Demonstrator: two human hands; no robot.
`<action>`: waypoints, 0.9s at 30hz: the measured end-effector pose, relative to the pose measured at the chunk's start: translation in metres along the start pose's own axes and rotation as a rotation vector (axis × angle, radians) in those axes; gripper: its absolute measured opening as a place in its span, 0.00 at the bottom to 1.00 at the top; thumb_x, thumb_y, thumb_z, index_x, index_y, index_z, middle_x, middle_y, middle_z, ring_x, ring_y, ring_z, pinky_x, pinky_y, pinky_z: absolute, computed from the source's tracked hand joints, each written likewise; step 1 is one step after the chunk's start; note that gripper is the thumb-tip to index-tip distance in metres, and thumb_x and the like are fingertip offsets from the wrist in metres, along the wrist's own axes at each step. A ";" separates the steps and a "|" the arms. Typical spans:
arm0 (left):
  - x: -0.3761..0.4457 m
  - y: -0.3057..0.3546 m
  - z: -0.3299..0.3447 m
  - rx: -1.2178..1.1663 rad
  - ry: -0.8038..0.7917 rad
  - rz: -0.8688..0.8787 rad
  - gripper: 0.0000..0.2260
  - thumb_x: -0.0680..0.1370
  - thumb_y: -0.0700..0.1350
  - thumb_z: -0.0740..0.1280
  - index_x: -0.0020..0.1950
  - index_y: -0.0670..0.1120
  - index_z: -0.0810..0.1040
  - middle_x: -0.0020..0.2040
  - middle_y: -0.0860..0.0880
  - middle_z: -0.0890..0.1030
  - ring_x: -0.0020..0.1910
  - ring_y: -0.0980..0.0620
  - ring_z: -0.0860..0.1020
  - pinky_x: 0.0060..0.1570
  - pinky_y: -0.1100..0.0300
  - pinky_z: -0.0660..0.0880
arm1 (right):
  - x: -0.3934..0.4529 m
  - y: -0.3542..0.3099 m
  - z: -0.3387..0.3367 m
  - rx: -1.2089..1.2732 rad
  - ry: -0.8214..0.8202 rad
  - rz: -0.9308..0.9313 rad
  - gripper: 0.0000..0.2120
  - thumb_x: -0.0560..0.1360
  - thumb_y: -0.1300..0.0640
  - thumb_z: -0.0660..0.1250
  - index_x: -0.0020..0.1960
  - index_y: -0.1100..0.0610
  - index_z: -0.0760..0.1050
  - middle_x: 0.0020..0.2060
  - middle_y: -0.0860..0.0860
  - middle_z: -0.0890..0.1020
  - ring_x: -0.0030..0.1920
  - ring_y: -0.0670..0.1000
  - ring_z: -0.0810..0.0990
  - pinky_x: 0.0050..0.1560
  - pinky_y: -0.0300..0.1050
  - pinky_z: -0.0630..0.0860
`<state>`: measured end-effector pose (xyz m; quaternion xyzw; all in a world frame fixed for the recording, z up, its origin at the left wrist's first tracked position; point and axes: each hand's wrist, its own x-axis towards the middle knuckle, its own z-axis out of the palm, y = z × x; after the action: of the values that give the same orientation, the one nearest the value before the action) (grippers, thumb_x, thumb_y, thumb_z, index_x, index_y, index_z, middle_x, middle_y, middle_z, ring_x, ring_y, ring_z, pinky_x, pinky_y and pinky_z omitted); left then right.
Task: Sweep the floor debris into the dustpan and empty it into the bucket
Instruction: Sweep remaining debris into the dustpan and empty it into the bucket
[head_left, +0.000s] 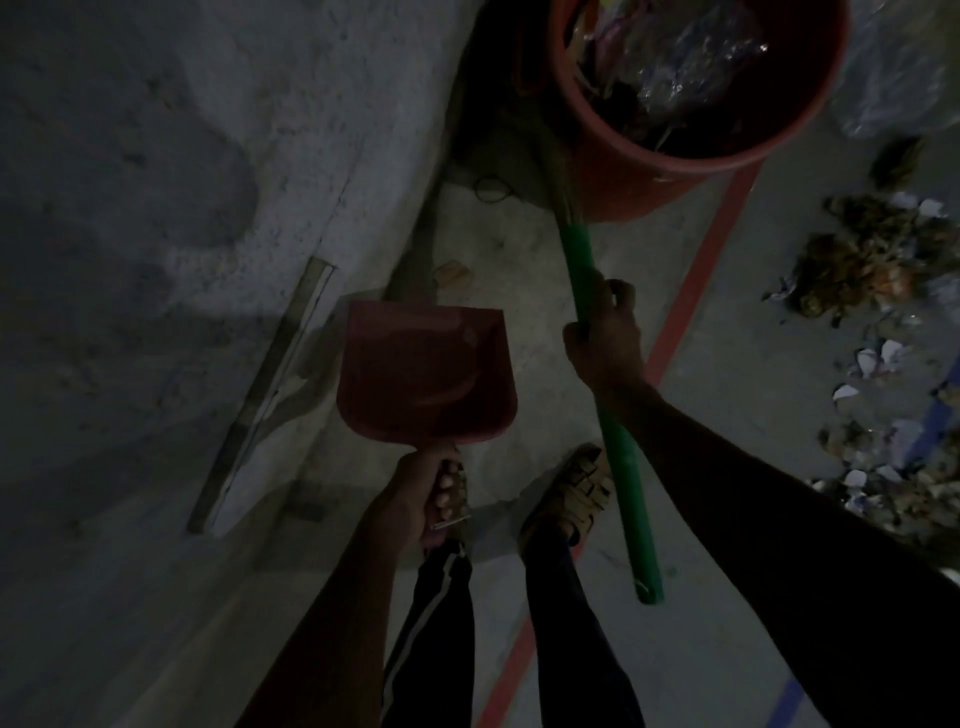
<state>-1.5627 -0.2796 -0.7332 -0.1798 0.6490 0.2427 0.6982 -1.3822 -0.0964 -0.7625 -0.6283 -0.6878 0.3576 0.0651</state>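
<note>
From the head view, the left hand (423, 493) grips the handle of the red dustpan (426, 369), which is held above the floor (727, 415) and looks empty, though the light is poor. The right hand (605, 338) is closed around the green broom handle (618, 452). The bucket (639, 182) stands near and already holds rubbish. A large pile of debris (872, 270) lies at the right, so I judge that most of the sweeping is left.

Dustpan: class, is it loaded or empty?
Empty: the dustpan, held by the left hand, shows a bare red tray; debris lies on the floor.
</note>
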 end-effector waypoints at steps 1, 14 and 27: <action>0.001 -0.001 0.000 0.005 0.004 -0.001 0.15 0.78 0.41 0.63 0.32 0.45 0.66 0.22 0.51 0.64 0.18 0.54 0.62 0.20 0.65 0.59 | 0.006 -0.004 0.005 -0.006 -0.006 -0.007 0.32 0.76 0.67 0.65 0.78 0.59 0.59 0.71 0.60 0.61 0.37 0.46 0.74 0.30 0.32 0.69; -0.008 -0.001 -0.010 0.021 0.024 -0.001 0.16 0.78 0.40 0.63 0.31 0.45 0.66 0.21 0.51 0.63 0.17 0.55 0.60 0.20 0.67 0.58 | 0.041 0.025 0.005 -0.029 -0.300 0.205 0.28 0.78 0.55 0.68 0.75 0.57 0.62 0.61 0.54 0.69 0.42 0.48 0.74 0.29 0.33 0.69; 0.002 -0.016 -0.033 0.081 0.040 -0.022 0.19 0.80 0.50 0.64 0.30 0.47 0.66 0.24 0.51 0.63 0.19 0.54 0.61 0.21 0.66 0.59 | -0.136 0.102 -0.024 0.022 -0.333 0.434 0.18 0.76 0.60 0.71 0.65 0.55 0.74 0.53 0.57 0.80 0.41 0.52 0.81 0.30 0.38 0.73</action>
<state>-1.5806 -0.3118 -0.7389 -0.1635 0.6700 0.2048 0.6946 -1.2585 -0.2149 -0.7545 -0.6929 -0.5344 0.4689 -0.1203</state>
